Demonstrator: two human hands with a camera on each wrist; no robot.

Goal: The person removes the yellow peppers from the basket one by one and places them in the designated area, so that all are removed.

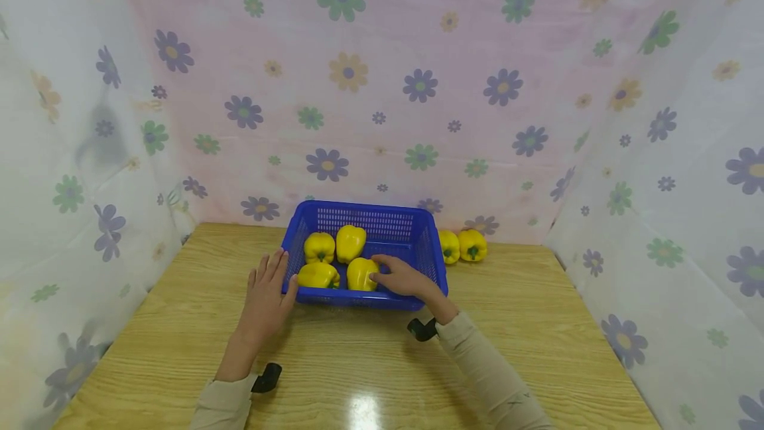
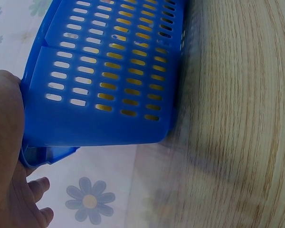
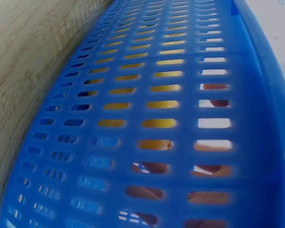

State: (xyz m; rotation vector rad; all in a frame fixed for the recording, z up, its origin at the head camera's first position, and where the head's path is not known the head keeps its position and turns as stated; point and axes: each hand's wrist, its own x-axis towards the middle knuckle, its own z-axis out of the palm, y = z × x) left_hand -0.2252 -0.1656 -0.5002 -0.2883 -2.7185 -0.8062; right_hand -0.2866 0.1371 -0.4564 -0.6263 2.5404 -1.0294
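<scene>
A blue slotted plastic basket holds several yellow bell peppers in its left half. My right hand reaches over its front wall and holds the front-right yellow bell pepper between thumb and fingers. Through the slots in the right wrist view, parts of that hand show beside yellow. My left hand rests on the basket's front-left corner, fingers fairly straight along the left rim. Around the held pepper lie one on its side, one behind that and a taller one.
Two more yellow bell peppers sit on the wooden table just right of the basket. Flower-printed cloth hangs behind the table and along both sides. A black curved piece is fixed at each wrist.
</scene>
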